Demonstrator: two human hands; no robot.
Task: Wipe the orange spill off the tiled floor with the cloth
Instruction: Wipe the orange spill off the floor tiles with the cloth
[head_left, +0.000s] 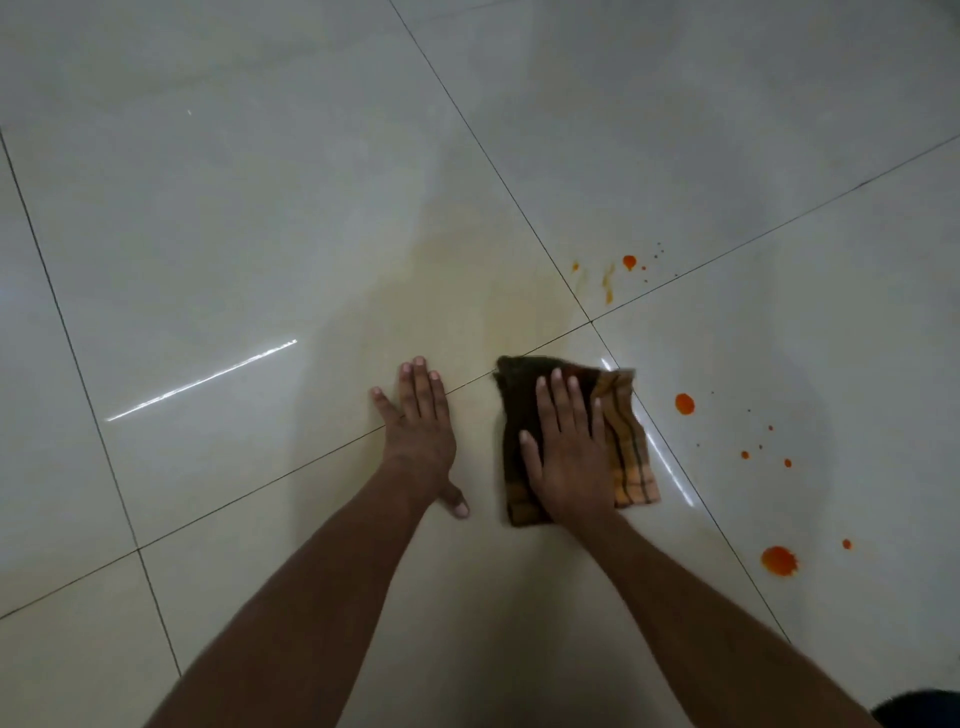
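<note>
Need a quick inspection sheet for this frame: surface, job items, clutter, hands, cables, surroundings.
Surface: glossy pale tiled floor with dark grout lines; faint yellowish smear beyond the cloth.
Job's things: folded checked cloth, dark and orange, flat on the floor; orange drops unwiped to its right, largest blot nearest the camera, another beside the cloth, small streaks further off.
Clutter: nothing seen.
Grippers: left hand flat on bare tile, empty; right hand pressed palm-down on the cloth.
Cables: nothing seen.
Surroundings: dark object at the bottom-right corner, unidentifiable.
</note>
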